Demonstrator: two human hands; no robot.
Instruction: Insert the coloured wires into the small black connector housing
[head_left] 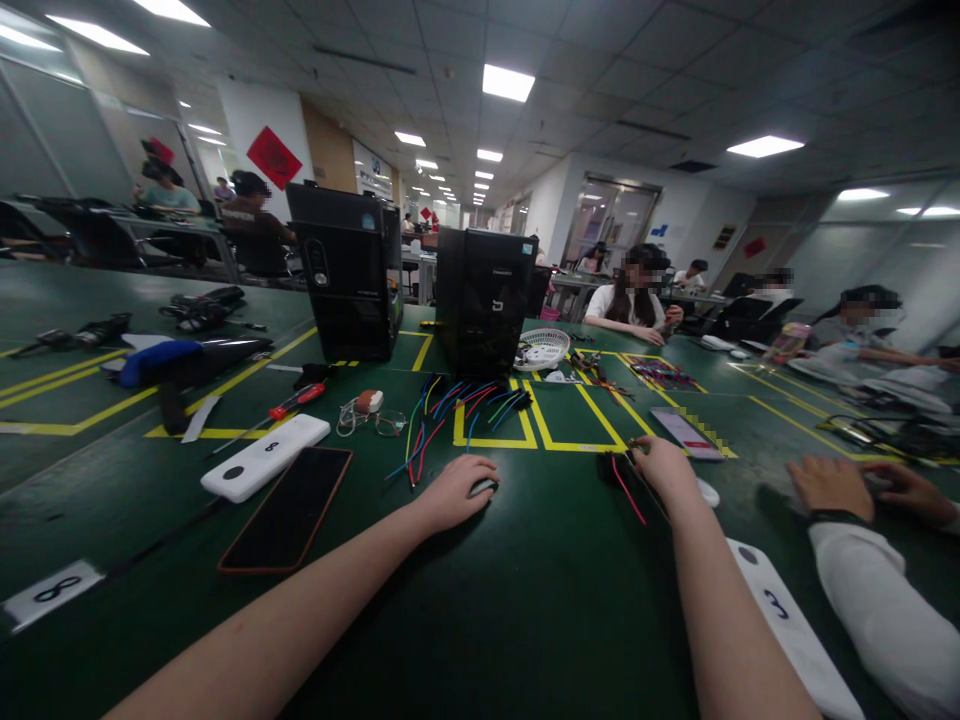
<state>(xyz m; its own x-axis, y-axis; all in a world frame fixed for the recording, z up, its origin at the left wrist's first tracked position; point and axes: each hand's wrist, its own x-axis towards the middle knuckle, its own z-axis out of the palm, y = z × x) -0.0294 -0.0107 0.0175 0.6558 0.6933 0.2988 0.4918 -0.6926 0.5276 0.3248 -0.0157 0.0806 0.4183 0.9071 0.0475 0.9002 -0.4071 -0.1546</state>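
Note:
My left hand [456, 490] rests on the green table with its fingers curled over a small pale grey thing [484, 486], mostly covered by them. Further right, my right hand [661, 472] is closed at the fingertips beside a small black bundle [611, 465]. A red wire [630, 492] trails from that bundle across the table, and a thin dark wire runs down from the pinch. Just beyond my left hand lie loose blue, red, green and yellow wires [427, 430], by a yellow-taped rectangle [495, 440].
Two black computer cases [484, 300] stand ahead. To the left lie a phone [289, 510], a white numbered power bank [266, 458], a red-handled screwdriver [296, 400] and glasses [386, 422]. A white basket [541, 350] sits behind. At right are another person's hands [832, 488].

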